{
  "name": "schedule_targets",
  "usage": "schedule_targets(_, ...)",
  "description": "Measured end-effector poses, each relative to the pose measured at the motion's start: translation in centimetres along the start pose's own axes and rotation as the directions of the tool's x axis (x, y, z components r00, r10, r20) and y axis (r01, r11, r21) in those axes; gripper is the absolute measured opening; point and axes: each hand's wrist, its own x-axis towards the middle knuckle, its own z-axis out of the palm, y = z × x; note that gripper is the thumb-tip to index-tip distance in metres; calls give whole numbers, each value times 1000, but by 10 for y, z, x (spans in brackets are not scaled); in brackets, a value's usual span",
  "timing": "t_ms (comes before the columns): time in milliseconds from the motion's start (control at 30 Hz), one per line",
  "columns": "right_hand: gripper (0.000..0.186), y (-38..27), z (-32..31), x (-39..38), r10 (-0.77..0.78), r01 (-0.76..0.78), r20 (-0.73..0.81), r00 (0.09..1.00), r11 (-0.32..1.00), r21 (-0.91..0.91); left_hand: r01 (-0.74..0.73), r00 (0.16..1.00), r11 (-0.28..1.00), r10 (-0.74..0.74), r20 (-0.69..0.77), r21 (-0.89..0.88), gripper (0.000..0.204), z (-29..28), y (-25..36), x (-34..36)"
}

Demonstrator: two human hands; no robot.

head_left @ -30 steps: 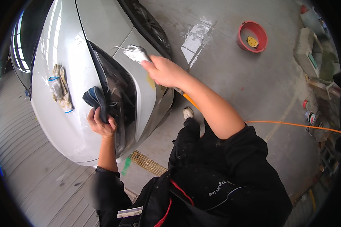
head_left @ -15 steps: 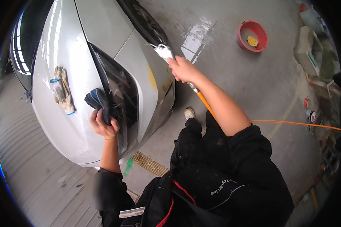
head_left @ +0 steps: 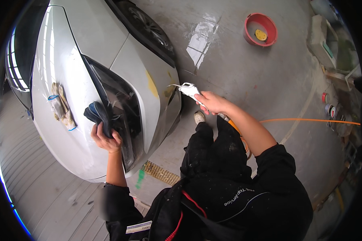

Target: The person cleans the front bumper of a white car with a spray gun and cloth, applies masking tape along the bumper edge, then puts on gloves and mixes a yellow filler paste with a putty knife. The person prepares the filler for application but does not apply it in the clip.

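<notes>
My left hand [head_left: 105,137] grips a dark blue, bunched cloth [head_left: 98,116] against the hood beside the headlight [head_left: 122,104] of a silver-white car [head_left: 68,148]. In my right hand [head_left: 213,103] is a white air blow gun [head_left: 190,90] with a thin bent nozzle. Its tip points at the bumper corner, where yellow filler patches [head_left: 152,84] show on the paint. An orange air hose [head_left: 233,125] runs from the gun's lower end. A pair of soiled work gloves [head_left: 60,106] with blue cuffs lies on the hood, left of the cloth.
A red bucket [head_left: 248,36] holding a yellow round pad [head_left: 261,35] stands on the floor at the far right. Beyond it are a grey bin [head_left: 322,40] and several small cans. A floor grate [head_left: 161,172] lies near my feet; wet patches [head_left: 201,42] shine beside the front wheel [head_left: 147,26].
My right hand has drawn the air blow gun nearer to me, from beside the wheel to the bumper corner. My left hand still holds the cloth on the hood; the whole view has shifted slightly.
</notes>
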Motion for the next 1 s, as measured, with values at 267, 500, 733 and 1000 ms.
schedule_targets(267, 43, 27, 6, -4, 3, -15, 150, 989, 997, 76, -1, 1000, 999, 1, 6, 39, 48, 0, 0, 0)
schedule_targets(500, 44, 54, 34, -17, -21, 16, 190, 982, 999, 29, 2, 1000, 999, -2, 13, 44, 49, 1, 1, -1)
schedule_targets(733, 46, 94, 66, -8, -128, 128, 4, 992, 991, 31, -47, 998, 998, 49, -40, 49, 46, 3, 2, 0)
schedule_targets(1000, 46, 127, 119, -14, -171, 181, -99, 980, 977, 111, -63, 996, 998, 65, -65, 20, 48, 5, -1, -4)
